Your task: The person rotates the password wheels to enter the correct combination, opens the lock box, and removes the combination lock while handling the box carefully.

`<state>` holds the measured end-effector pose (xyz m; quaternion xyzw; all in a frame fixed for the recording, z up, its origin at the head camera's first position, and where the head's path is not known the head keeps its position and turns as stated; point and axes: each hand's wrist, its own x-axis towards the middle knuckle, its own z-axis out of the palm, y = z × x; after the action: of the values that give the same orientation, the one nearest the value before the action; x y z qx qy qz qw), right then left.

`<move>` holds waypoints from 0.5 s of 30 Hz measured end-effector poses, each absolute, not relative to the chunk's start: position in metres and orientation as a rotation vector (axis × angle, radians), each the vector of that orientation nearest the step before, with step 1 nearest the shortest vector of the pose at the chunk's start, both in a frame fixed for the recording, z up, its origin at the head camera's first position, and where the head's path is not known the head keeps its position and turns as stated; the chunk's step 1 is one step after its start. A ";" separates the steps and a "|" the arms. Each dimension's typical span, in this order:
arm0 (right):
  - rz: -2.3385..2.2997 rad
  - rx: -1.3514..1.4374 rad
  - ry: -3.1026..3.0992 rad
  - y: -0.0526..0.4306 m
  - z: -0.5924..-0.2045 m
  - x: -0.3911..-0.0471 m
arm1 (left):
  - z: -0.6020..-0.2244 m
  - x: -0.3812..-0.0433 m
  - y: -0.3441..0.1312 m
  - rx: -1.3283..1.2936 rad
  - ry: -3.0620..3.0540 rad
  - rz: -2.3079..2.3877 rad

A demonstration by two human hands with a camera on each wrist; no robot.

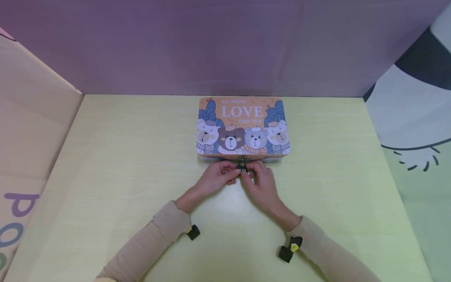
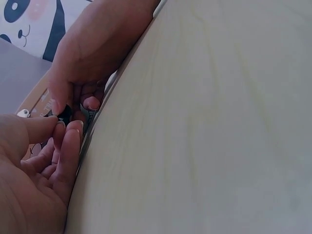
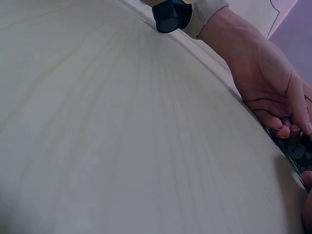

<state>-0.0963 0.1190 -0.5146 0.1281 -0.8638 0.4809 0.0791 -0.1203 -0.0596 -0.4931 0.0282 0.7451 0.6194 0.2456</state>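
Observation:
A small black padlock (image 1: 242,167) with pale marks on its face hangs at the metal clasp (image 1: 242,158) on the front of an orange tin box (image 1: 243,117). The closed lid shows bears, cactuses and the word LOVE. My left hand (image 1: 217,177) pinches the padlock from the left between thumb and fingers. From the other side, my right hand (image 1: 261,185) grips it with thumb and fingertips. In the left wrist view, both hands meet at the dark padlock (image 2: 64,115), which the fingers partly cover. Only fingertips of the right hand (image 3: 307,200) show in the right wrist view.
The box stands near the back edge of a pale wood-grain table (image 1: 141,149), close to a purple backdrop (image 1: 190,47). Printed panels flank both sides, one with a panda-like drawing (image 1: 415,105). Small black cameras (image 1: 286,253) are worn at both wrists.

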 end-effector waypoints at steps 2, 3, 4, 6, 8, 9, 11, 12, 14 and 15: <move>1.437 0.385 -2.587 0.119 -0.514 -0.096 | -0.493 -0.120 -0.060 0.078 2.034 1.689; 1.436 0.385 -2.590 0.119 -0.514 -0.097 | -0.493 -0.121 -0.060 0.078 2.033 1.688; 1.437 0.386 -2.590 0.119 -0.514 -0.097 | -0.494 -0.121 -0.060 0.078 2.034 1.686; 1.439 0.386 -2.591 0.119 -0.514 -0.097 | -0.494 -0.121 -0.060 0.077 2.034 1.683; 1.439 0.383 -2.594 0.119 -0.514 -0.097 | -0.494 -0.121 -0.060 0.075 2.035 1.682; 1.438 0.381 -2.596 0.119 -0.515 -0.097 | -0.494 -0.121 -0.060 0.074 2.036 1.681; 1.436 0.378 -2.599 0.119 -0.515 -0.097 | -0.494 -0.121 -0.060 0.072 2.037 1.680; 1.435 0.376 -2.602 0.119 -0.515 -0.097 | -0.494 -0.121 -0.060 0.072 2.038 1.681; 1.434 0.371 -2.608 0.119 -0.515 -0.097 | -0.494 -0.121 -0.060 0.072 2.039 1.682; 1.434 0.369 -2.611 0.119 -0.515 -0.097 | -0.494 -0.121 -0.060 0.072 2.038 1.683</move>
<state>-0.0966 0.1192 -0.5152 0.1227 -0.8677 0.4765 0.0702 -0.1209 -0.0597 -0.4939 0.0265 0.7471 0.6170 0.2460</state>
